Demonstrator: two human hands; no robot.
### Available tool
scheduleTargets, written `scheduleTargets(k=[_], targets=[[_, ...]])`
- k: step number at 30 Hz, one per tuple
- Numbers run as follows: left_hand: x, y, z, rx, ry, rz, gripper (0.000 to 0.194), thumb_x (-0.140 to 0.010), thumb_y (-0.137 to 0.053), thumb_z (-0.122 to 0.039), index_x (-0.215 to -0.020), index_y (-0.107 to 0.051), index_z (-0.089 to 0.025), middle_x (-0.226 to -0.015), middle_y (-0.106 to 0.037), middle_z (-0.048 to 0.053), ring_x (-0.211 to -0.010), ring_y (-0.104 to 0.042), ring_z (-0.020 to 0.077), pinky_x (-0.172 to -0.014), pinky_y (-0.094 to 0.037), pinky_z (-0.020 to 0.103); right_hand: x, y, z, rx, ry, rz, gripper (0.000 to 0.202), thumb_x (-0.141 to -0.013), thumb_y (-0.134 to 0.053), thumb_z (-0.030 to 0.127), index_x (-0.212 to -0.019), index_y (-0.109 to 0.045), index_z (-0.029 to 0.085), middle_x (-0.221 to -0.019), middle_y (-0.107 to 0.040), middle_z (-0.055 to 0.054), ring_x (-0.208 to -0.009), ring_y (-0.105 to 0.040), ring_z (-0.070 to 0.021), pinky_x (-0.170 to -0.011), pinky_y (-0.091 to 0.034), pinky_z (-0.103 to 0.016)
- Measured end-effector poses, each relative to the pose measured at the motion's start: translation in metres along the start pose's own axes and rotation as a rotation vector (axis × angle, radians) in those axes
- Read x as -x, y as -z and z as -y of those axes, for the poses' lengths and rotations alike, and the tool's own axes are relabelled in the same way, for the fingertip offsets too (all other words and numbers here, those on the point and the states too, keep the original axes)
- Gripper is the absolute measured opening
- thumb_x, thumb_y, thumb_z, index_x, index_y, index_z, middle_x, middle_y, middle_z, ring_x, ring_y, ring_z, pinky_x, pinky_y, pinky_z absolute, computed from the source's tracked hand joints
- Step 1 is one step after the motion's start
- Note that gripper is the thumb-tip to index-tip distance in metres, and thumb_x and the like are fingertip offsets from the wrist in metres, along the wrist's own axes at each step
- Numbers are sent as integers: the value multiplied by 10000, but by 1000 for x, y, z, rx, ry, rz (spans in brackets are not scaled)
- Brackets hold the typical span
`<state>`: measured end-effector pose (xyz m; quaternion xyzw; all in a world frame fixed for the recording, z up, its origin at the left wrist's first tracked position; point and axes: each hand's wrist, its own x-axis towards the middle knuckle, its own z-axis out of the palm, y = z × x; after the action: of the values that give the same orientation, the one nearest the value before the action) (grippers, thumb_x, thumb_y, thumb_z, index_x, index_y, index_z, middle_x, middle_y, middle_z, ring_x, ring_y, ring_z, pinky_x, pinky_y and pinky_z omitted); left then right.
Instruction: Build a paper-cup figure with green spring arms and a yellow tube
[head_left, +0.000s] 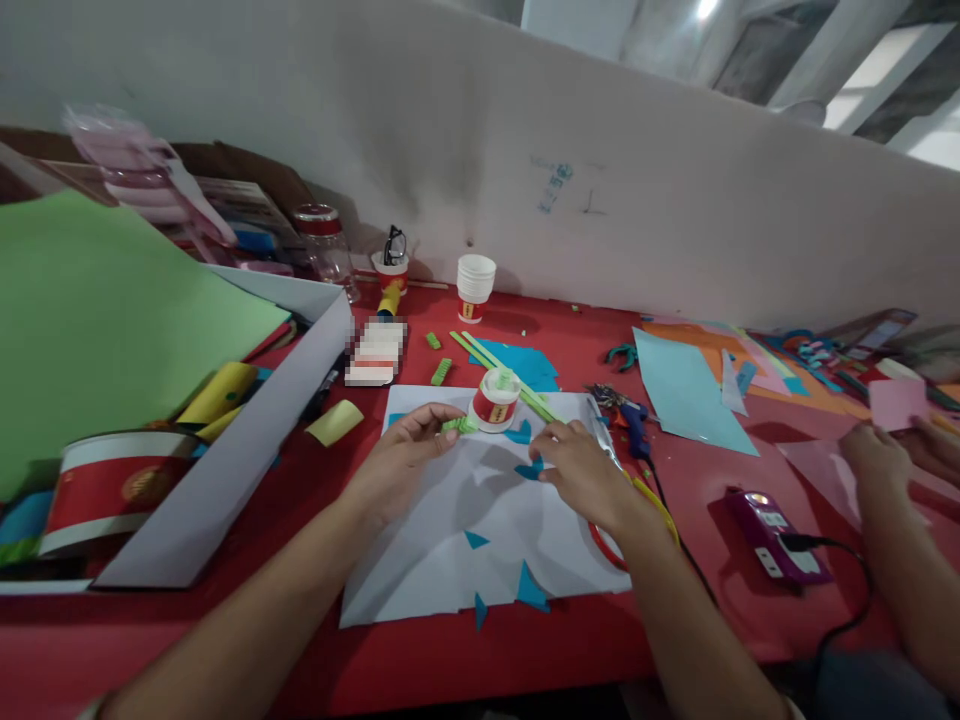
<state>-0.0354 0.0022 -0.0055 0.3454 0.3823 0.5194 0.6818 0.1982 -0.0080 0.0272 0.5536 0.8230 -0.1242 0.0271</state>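
A small red and white paper cup [495,402] stands on white paper [427,540], with a bit of green on its top. To its left, my left hand [416,445] pinches a folded green paper strip [459,425] beside the cup. My right hand [574,460] is at the cup's right, fingers curved and apart above the paper, near blue paper scraps [529,469]. Long green strips [525,392] run behind the cup towards my right hand. Scissors with red and yellow handles [606,540] lie partly under my right forearm.
At the left stands a white box [262,450] with coloured paper. Stacked cups [475,288] stand near the wall. A glue gun [636,425], green pliers [621,355] and a purple power socket [776,540] lie at the right. Another person's hands [877,460] hold pink paper.
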Motion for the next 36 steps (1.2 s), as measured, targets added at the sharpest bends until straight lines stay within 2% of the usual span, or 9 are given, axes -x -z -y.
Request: scheduleTargets(k=[3,7,12,16,17,21,27,33,36], targets=[[1,-1,-2,4,8,43,286,-625,-864,-279,-859,-720,-200,-822,-655,-4,-781,-561,121,-741,-423,232,-6,0,-4,14,-8,34,155,-824,-629,63,-858,-715,188,-1042,-660,-81,-1019,-548,-272,-880,-409,-364],[4,-3,-5,29,41,67,270,-658,-842,-293,-868,-698,-204,-804,-662,0,-740,-568,132,-723,-421,260,-8,0,-5,-83,-7,27,292,-804,-614,32,-1034,-688,196,-1059,-665,-77,-1067,-567,-260,-894,-412,-344],[3,-3,-6,52,36,67,253,-674,-834,-320,-854,-704,-197,-854,-676,16,-747,-577,133,-722,-427,263,-5,-3,-7,-123,-22,29,177,-812,-603,40,-825,-694,191,-999,-655,-75,-1044,-571,-266,-877,-424,-353],[1,-2,-5,46,41,86,294,-646,-859,-349,-867,-735,-200,-860,-674,14,-815,-587,138,-787,-453,260,-3,-5,-11,-248,26,-13,301,-806,-619,32,-1048,-669,205,-1133,-634,-74,-1147,-549,-248,-961,-411,-355],[1,-1,-5,41,49,93,311,-640,-863,-355,-880,-742,-198,-866,-674,17,-829,-590,142,-796,-461,263,-3,-6,-12,-265,24,-12,305,-803,-617,27,-1044,-667,206,-1118,-634,-72,-1139,-555,-244,-960,-414,-355],[0,1,-5,54,92,109,310,-643,-864,-332,-890,-740,-193,-877,-676,30,-825,-604,152,-766,-488,275,-4,-8,-14,-269,7,17,194,-791,-596,11,-807,-668,190,-974,-626,-63,-1015,-593,-235,-883,-444,-352],[-1,3,-4,38,131,133,289,-639,-868,-292,-870,-722,-197,-864,-681,32,-803,-607,148,-752,-496,264,-2,-7,-12,-334,6,-6,322,-807,-640,58,-1088,-665,213,-1129,-617,-73,-1074,-570,-233,-945,-428,-376],[-1,3,-4,6,130,128,321,-602,-890,-314,-852,-728,-195,-837,-666,20,-775,-590,133,-753,-478,248,-3,-8,-10,-304,12,-5,159,-806,-617,33,-809,-660,186,-1014,-594,-60,-1036,-572,-227,-860,-451,-333],[-1,3,-3,-12,118,151,310,-616,-884,-324,-850,-727,-193,-841,-662,21,-780,-585,131,-751,-463,244,-2,-8,-10,-327,6,-11,231,-813,-629,50,-988,-658,197,-1095,-595,-67,-1106,-549,-238,-929,-431,-359]])
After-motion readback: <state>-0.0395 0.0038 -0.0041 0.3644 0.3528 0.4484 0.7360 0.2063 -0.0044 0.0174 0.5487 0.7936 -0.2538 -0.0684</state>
